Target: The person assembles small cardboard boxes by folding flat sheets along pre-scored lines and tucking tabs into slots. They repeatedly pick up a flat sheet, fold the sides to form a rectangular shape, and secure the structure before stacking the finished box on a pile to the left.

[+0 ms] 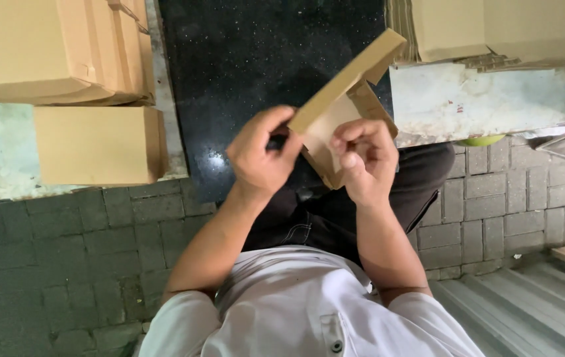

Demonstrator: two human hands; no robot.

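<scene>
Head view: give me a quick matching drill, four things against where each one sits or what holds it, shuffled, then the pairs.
Things:
1. small cardboard box
2. stack of flat cardboard
3. black stone slab
4. grey paving bricks

Places:
A. on the ground at the right
B. top left, on the pale ledge
C. held in both hands, one flap open
D. in the middle, under the hands

Pairs: 1-C, 2-B, 3-D, 4-A. The left hand grips the box's near edge; the right hand pinches its flap.
</scene>
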